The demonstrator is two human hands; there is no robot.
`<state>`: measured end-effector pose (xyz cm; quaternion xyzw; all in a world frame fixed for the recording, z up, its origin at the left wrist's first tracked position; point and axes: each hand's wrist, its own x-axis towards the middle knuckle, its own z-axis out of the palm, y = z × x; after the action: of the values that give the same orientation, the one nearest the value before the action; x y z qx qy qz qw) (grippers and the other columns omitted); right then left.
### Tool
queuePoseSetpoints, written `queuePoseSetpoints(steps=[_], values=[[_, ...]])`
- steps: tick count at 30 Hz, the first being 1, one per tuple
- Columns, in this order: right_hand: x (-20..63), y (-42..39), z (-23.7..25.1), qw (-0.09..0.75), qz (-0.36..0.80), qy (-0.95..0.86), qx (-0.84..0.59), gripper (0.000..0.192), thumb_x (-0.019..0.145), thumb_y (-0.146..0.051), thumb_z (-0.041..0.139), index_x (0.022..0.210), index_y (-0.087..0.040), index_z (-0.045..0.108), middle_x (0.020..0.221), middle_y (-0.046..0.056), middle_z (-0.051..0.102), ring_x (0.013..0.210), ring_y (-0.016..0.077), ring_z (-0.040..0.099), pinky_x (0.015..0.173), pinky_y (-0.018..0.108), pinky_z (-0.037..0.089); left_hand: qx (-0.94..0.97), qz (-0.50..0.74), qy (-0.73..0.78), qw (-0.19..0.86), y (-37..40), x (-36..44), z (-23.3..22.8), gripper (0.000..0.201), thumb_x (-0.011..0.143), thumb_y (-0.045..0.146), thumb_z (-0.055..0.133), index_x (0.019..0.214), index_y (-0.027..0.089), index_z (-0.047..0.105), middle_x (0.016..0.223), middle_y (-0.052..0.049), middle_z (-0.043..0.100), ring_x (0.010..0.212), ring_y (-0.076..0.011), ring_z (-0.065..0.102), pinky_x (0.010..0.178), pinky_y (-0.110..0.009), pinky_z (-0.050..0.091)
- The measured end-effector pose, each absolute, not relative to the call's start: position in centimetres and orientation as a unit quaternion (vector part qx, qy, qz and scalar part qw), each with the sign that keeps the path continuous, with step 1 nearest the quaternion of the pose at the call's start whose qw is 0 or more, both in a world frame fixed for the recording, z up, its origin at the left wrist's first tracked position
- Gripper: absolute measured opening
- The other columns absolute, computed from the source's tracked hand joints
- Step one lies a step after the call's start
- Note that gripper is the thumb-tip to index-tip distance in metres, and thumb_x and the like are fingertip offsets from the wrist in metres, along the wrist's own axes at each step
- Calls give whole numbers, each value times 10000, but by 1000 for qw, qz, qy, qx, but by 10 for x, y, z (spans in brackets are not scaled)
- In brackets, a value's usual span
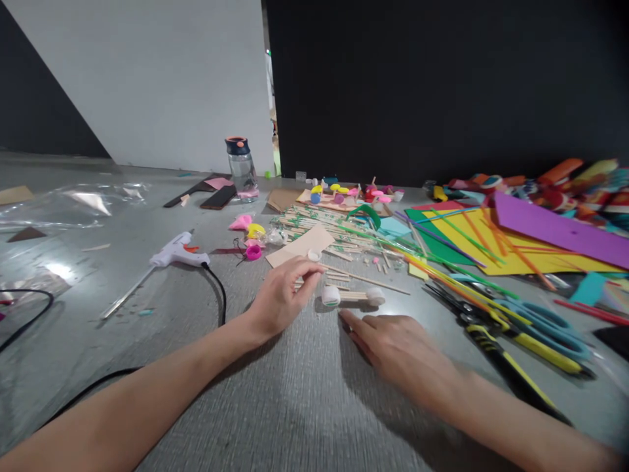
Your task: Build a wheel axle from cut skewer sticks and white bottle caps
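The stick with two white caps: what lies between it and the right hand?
In the head view, only bare grey table lies between the stick with two white caps and the right hand; they are apart.

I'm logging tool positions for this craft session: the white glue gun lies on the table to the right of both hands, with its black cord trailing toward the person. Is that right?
Not quite. The head view shows the white glue gun lying to the left of both hands, beyond the left hand, not to the right. The right hand has the scissors on its side. The black cord does trail back toward the person.
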<state>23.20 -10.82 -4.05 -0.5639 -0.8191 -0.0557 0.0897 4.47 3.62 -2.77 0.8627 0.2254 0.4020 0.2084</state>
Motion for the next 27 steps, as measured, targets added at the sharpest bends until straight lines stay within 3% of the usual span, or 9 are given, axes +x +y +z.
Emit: queuePoseSetpoints(steps=[5,8,10,13,15,17,20,23,27], values=[[222,-107,-36,28,-66,-853,-518,444,886,-32,478,1321,-39,570,760,58,660,633,230,635,529,358,324,864,410,213,200,37,41,-33,122,945,122,582,967,168,692,959,-68,743,906,-190,680,841,-335,531],[223,-129,-32,11,-43,-885,-464,516,845,-53,516,1360,-77,534,816,29,656,639,197,606,549,362,354,863,413,209,200,38,39,-34,123,942,110,584,954,165,693,942,-64,742,894,-184,679,828,-324,527],[228,-150,-31,11,-13,-896,-445,531,859,-65,503,1388,-107,506,866,25,657,653,187,593,556,360,382,861,417,208,201,38,38,-35,119,943,115,586,947,162,695,925,-65,739,873,-184,676,805,-321,523],[242,-177,-34,41,23,-877,-478,409,972,-87,387,1354,-124,529,887,43,651,691,189,600,581,350,456,856,428,202,208,39,38,-33,114,946,129,589,941,168,696,902,-58,734,848,-179,669,777,-316,516],[248,-185,-39,73,4,-843,-533,367,1052,-171,319,1319,-130,568,967,80,661,797,206,635,676,366,537,849,442,197,213,38,39,-30,119,954,142,581,932,175,694,895,-52,728,849,-174,662,783,-315,510],[248,-184,-46,94,-29,-814,-573,406,1086,-312,331,1350,-120,572,1209,151,637,1065,271,632,865,452,570,840,457,194,217,35,41,-25,129,965,159,569,917,179,687,884,-47,715,837,-167,648,783,-315,505],[236,-169,-57,95,-26,-806,-583,680,1049,-548,388,1504,-44,419,1559,232,369,1432,370,368,1102,582,440,832,472,188,223,27,44,-16,140,975,182,555,908,185,678,873,-39,698,800,-158,620,767,-312,497],[221,-150,-66,100,30,-801,-589,932,978,-716,386,1570,-7,271,1616,263,200,1509,375,188,1183,610,317,827,479,184,230,20,45,-7,147,979,213,552,905,194,677,868,-33,694,783,-155,603,760,-311,495],[209,-132,-66,106,53,-806,-580,1011,948,-771,362,1562,27,271,1611,292,150,1516,383,90,1208,613,240,818,482,192,248,12,43,4,150,957,208,563,866,190,681,816,-23,686,756,-151,599,743,-302,493]])
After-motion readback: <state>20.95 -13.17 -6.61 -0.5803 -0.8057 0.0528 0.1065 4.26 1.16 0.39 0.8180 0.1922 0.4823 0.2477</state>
